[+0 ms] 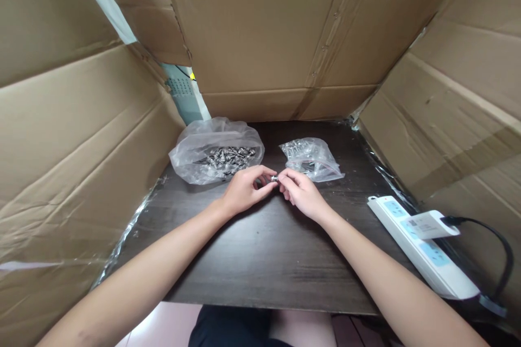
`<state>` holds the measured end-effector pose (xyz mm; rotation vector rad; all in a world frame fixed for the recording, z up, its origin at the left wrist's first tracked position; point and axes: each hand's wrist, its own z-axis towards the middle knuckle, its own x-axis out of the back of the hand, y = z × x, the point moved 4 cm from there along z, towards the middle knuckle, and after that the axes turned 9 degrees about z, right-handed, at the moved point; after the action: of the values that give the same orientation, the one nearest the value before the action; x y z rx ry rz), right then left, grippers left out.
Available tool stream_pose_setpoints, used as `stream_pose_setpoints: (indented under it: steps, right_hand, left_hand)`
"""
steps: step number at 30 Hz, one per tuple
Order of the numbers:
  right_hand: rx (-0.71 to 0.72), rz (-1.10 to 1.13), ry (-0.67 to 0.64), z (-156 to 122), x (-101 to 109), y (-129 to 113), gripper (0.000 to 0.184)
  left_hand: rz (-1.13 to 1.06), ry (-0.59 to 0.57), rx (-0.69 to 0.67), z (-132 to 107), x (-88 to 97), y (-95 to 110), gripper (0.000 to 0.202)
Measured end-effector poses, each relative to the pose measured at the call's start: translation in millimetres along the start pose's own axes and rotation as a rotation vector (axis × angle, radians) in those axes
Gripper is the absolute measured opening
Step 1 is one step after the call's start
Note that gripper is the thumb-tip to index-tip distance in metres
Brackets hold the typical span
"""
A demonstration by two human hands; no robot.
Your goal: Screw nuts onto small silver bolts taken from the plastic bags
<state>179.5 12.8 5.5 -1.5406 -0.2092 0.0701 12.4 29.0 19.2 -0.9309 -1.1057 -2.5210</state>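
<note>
My left hand [247, 188] pinches a small shiny metal fitting [274, 178] between thumb and fingertips. At the fitting's other end, the fingers of my right hand [297, 188] are closed on it too, so both hands meet over the dark tabletop. The piece is too small to make out its exact kind. Just behind my left hand lies an open clear plastic bag [185, 154] with a heap of small dark-silver metal parts [232, 158]. A smaller clear zip bag [325, 158] with thin shiny metal pieces sits behind my right hand.
A white power strip [427, 249] lies at the right edge of the dark table [260, 260]. A white adapter [431, 225] with a black cable [502, 244] is plugged into it. Cardboard walls [277, 27] enclose the table at the left, back and right.
</note>
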Motion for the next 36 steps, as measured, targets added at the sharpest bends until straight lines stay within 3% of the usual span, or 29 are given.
stream_pose_setpoints:
  steps: [8,16,26,32,36]
  right_hand:
    - [-0.022,0.018,-0.006,0.1,1.2,-1.5,0.022]
    - [-0.021,-0.072,0.011,-1.4,-0.4,-3.1,0.041]
    - [0.007,-0.089,0.037,-1.1,2.4,-1.1,0.039]
    - [-0.026,-0.016,-0.001,-1.2,1.2,-3.2,0.021]
    - [-0.010,-0.065,0.010,-1.0,0.4,-2.9,0.031]
  left_hand:
    - [-0.001,-0.002,-0.007,0.3,0.0,1.0,0.016]
    - [-0.012,-0.001,-0.002,0.5,-0.3,0.0,0.015]
    - [0.027,-0.050,-0.060,-0.8,-1.7,3.3,0.017]
    - [0.029,-0.036,-0.026,-1.1,-1.7,1.3,0.015]
    - [0.032,-0.048,-0.049,-1.7,-1.6,2.4,0.015]
